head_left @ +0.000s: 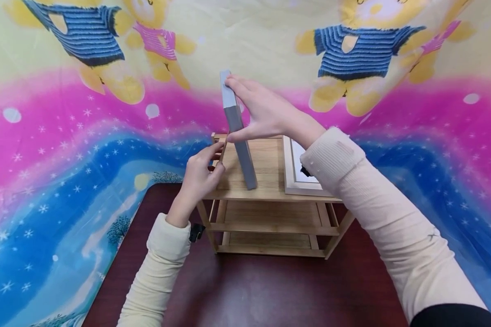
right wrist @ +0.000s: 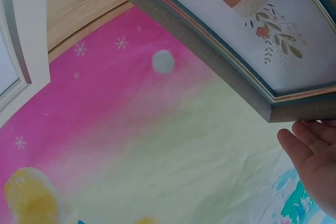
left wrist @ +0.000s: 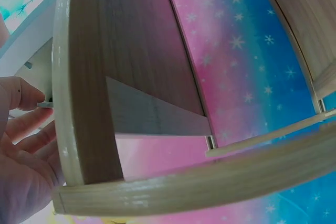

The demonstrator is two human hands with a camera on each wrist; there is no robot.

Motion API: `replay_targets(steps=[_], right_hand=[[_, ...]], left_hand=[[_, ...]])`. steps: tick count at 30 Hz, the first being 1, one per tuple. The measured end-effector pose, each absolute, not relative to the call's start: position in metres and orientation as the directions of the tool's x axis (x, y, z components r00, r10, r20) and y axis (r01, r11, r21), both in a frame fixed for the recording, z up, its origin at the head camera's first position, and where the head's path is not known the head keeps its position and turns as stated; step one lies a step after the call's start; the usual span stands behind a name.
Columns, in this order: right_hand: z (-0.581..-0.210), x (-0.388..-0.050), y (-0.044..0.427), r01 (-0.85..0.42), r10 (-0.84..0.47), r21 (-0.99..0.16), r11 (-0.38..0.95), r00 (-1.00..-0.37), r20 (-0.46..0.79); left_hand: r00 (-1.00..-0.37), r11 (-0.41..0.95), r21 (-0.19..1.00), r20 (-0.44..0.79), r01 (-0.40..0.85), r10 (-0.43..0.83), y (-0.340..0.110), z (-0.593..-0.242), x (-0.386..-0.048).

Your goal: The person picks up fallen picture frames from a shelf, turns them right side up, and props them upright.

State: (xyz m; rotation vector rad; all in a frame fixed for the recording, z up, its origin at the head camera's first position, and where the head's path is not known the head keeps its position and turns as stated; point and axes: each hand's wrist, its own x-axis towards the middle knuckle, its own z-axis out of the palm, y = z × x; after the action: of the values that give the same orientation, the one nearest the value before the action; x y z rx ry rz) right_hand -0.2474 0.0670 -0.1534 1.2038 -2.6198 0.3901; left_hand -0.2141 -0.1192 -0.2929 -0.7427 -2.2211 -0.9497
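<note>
A grey picture frame stands upright, slightly tilted, on the top board of a wooden shelf rack. My right hand holds it by the edge, thumb low and fingers near the upper end. In the right wrist view, the picture frame shows a plant print, and the right fingers are at its corner. Behind it, my left hand pinches a thin brown support leg at the frame's back. The left wrist view shows the left hand pinching a thin edge, partly hidden by the rack's rail.
A white picture frame sits on the right of the rack's top, partly covered by my right arm. Lower shelves lie beneath. The rack stands on a dark red table, before a patterned cloth backdrop.
</note>
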Motion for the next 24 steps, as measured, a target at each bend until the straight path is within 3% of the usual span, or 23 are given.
replay_targets(steps=[15, 19, 24], right_hand=[[-0.149, -0.245, 0.058, -0.758, -0.736, -0.013, 0.652, -0.637, 0.231], [-0.149, -0.249, 0.061, -0.770, -0.746, -0.036, 0.637, -0.628, 0.222], [-0.150, -0.256, 0.068, -0.799, -0.770, -0.145, 0.584, -0.602, 0.213]], left_hand=[[-0.679, 0.551, 0.475, 0.690, 0.686, 0.251, -0.122, -0.302, -0.222], [-0.657, 0.534, 0.462, 0.709, 0.708, 0.258, -0.124, -0.303, -0.224], [-0.626, 0.493, 0.456, 0.736, 0.740, 0.258, -0.126, -0.306, -0.229]])
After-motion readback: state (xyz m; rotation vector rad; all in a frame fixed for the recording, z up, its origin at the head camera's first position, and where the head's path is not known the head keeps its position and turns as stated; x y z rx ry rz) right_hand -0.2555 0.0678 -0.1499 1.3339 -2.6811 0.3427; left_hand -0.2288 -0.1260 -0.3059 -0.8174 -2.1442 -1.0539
